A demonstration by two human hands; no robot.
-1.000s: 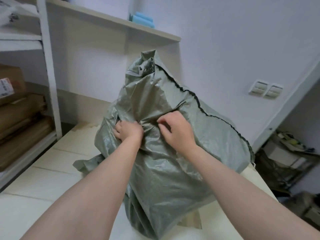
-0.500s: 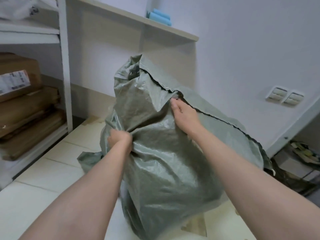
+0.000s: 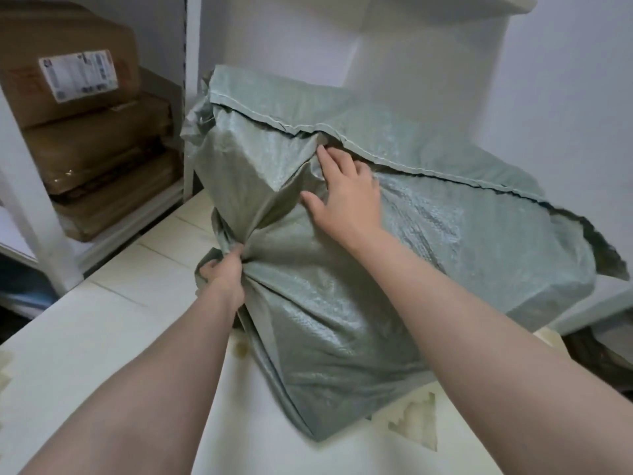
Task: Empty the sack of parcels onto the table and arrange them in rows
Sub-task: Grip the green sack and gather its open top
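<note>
The grey-green woven sack (image 3: 342,269) lies on the white bench (image 3: 102,337), long axis running left to right. Left hand (image 3: 224,274) fingers clench bunched fabric; right hand (image 3: 346,197) rests spread flat.

A pale, cream-white table (image 3: 113,337) fills the near part of the scene, faint seams crossing its far left portion; a bulging grey-green woven sack (image 3: 342,303) lies directly on it, from the centre out past the right edge; chipped patches mark the near right surface; far left, a white shelf (image 3: 120,231) carries stacked brown cardboard boxes (image 3: 89,138), the top one labelled.
</note>
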